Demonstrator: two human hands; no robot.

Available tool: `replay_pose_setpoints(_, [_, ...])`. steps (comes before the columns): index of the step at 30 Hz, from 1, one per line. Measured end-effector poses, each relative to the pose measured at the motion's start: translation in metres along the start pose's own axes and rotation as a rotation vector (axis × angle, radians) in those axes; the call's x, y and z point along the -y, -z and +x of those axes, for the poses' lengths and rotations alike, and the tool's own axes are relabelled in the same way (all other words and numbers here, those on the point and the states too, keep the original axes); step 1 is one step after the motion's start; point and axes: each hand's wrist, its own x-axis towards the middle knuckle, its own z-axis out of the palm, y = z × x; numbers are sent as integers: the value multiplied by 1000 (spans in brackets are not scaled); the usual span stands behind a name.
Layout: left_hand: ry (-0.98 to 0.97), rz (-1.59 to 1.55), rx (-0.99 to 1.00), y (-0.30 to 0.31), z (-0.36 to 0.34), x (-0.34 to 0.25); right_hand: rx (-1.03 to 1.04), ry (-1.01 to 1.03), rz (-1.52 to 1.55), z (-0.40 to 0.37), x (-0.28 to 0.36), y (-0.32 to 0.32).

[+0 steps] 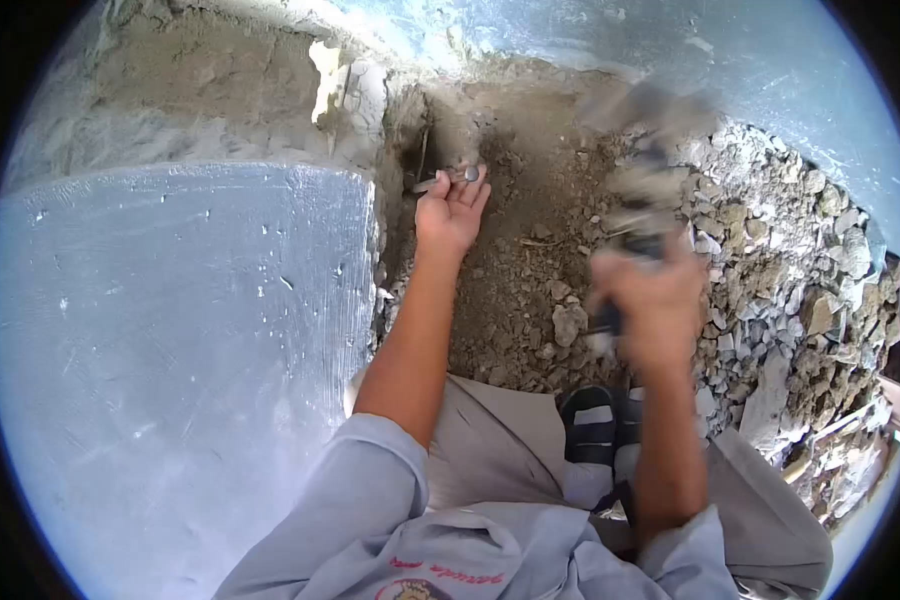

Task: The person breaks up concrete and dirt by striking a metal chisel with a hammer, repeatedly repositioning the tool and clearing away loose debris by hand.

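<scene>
My left hand (452, 212) is closed around a metal chisel (471, 174), whose round struck end faces up past the fingertips. It is held low in the dug-out hollow, close to the broken edge of the wall. To the right, my right hand (655, 295) is wrapped round the handle of a hammer (660, 110). The hammer is raised over the rubble and smeared by motion, its head pointing away from me.
A smooth grey slab (180, 330) fills the left side, and another grey surface (770, 60) lies at the upper right. Broken rubble (770, 260) is heaped on the right. Loose soil and stones (530, 290) cover the ground before my shoes (590, 430).
</scene>
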Motion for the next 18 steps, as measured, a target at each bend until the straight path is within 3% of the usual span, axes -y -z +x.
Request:
replay_pose_setpoints(3, [28,-10,13,-2,-3,-1,-373,395,-129,2,76,73])
replay_pose_setpoints(5, [49,-12,17,-1,-3,-1,-468,717,13,15,111,98])
replay_pose_setpoints(7, [50,-6,-4,5,-4,-5,-603,821,9,25,101,87])
replay_pose_setpoints(9, [47,6,-15,0,-5,-4,-687,551,-321,23,20,35])
replay_pose_setpoints(10, [27,13,-44,-12,-3,-2,-523,344,-386,20,-32,-3])
replay_pose_setpoints(12, [-2,67,-125,-15,-8,0,122,-165,-267,18,-94,-64])
replay_pose_setpoints(13, [32,117,-72,6,7,-2,362,-434,-164,28,-91,-70])
replay_pose_setpoints(15, [56,146,42,13,12,-5,534,-663,-254,39,-49,-48])
replay_pose_setpoints(16, [71,129,8,33,-5,0,605,-733,-206,22,-39,-29])
replay_pose_setpoints(18, [53,97,75,13,8,0,246,-86,16,-5,-109,-36])
